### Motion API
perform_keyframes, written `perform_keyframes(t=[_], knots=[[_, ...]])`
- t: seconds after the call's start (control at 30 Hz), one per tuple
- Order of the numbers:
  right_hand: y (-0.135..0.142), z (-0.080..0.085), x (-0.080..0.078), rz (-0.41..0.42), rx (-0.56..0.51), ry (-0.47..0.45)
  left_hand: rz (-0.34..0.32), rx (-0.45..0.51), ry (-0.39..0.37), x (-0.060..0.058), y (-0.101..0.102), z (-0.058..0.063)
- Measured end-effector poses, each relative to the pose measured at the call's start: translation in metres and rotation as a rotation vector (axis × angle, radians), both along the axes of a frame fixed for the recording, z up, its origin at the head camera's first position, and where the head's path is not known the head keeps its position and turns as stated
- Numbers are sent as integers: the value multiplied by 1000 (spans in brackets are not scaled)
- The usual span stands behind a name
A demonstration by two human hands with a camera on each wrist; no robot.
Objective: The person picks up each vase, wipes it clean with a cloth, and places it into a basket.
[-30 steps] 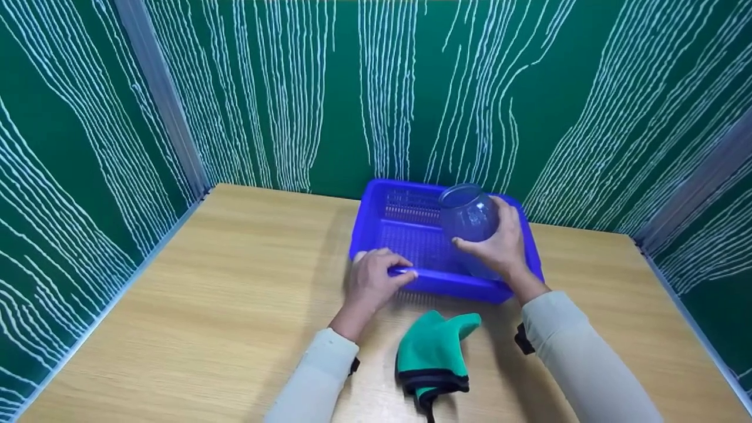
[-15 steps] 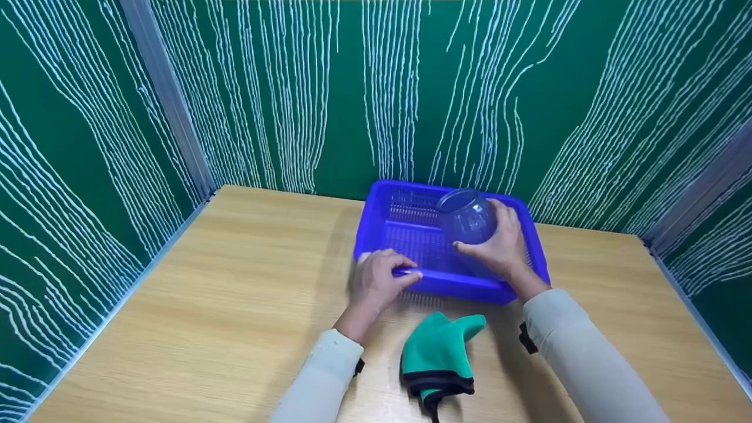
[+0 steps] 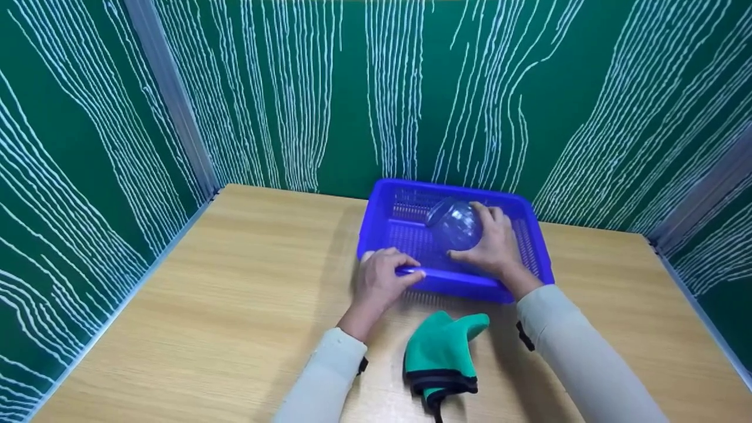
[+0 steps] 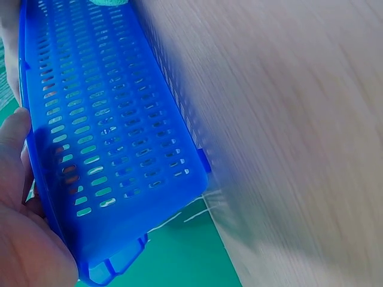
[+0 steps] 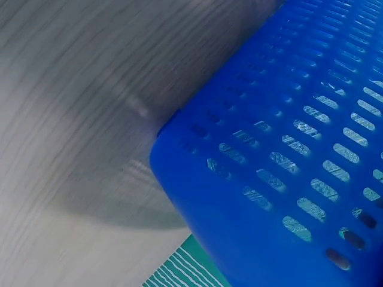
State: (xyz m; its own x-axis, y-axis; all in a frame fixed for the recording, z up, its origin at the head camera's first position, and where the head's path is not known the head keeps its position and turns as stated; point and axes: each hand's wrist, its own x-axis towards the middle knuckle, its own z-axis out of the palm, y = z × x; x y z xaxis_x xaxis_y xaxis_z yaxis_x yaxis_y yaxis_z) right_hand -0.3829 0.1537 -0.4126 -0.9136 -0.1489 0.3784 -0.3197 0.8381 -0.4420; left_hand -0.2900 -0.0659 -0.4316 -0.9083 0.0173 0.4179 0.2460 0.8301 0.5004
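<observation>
A clear, round glass jar (image 3: pixel 458 226) with a wide rim lies tilted to the left inside a blue plastic basket (image 3: pixel 464 284). My right hand (image 3: pixel 496 244) grips the jar from its right side, thumb nearest me and fingers over the far side. With thumb and fingers my left hand (image 3: pixel 382 279) pinches the basket's near rim, left of its middle. In the left wrist view the slotted basket wall (image 4: pixel 119 227) runs alongside the left hand (image 4: pixel 24 239). In the right wrist view the basket wall (image 5: pixel 197 197) hides the right hand's grip.
A green cloth piece (image 3: pixel 440 346) with black trim and a cord lies on the wooden table (image 3: pixel 235 294), between the forearms and just in front of the basket. Green panels (image 3: pixel 346 88) with white lines stand behind and at both sides.
My right hand has lowered the jar into the basket and tipped it further left, its mouth now facing up and left. My left hand keeps hold of the rim.
</observation>
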Motion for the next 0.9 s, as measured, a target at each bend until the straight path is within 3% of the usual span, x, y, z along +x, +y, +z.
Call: perform_keyframes(t=[0.43,0.9], knots=[[-6,-6,-2,118,171,-7,-7,-34,17,1,-1,2],[-3,-8,0,180,295,-76,-5,-20,-19,4,4,3]])
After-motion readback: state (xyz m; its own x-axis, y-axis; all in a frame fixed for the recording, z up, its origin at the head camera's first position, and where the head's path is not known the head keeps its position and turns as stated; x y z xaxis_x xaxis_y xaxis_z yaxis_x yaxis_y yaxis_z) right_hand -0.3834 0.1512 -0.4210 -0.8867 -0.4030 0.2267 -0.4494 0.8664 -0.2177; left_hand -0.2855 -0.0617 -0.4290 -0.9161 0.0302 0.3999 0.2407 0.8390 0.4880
